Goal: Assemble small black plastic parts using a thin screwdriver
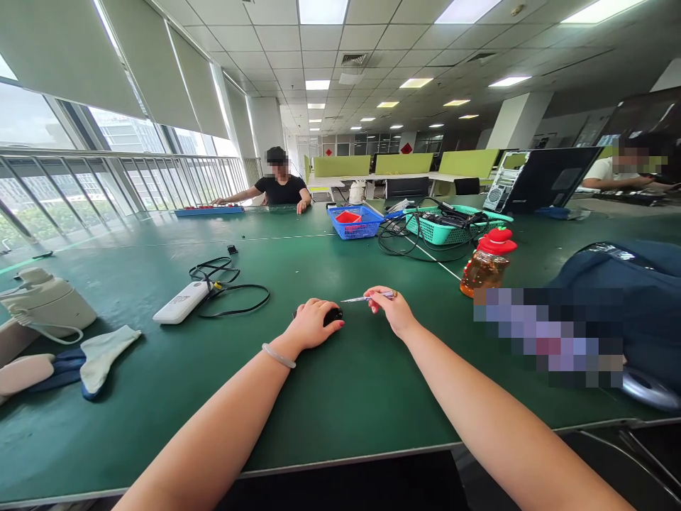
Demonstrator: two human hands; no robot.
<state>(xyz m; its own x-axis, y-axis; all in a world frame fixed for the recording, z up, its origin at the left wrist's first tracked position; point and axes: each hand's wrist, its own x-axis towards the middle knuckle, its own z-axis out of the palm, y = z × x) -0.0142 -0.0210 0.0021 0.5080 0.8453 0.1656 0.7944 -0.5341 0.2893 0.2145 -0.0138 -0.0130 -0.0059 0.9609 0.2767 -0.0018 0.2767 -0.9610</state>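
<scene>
My left hand [315, 323] lies over a small, rounded, glossy black object [333, 316] on the green table, its fingers curled around it. Most of this object is hidden under the palm and fingers; it looks like a computer mouse. To the right, my right hand [391, 309] pinches a slim, pointed silvery tool [355, 299] between thumb and fingers. Its thin tip points left toward the black object, just short of it. Whether it is a screwdriver or another pointed tool, I cannot tell.
Left of my hands are a white power bank [184, 303] with a black cable [250, 287], and a beige bottle [45, 301]. A blue basket [359, 228], a green basket [436, 233] of cables and a red-capped bottle [486, 266] stand beyond. A person [279, 184] sits across.
</scene>
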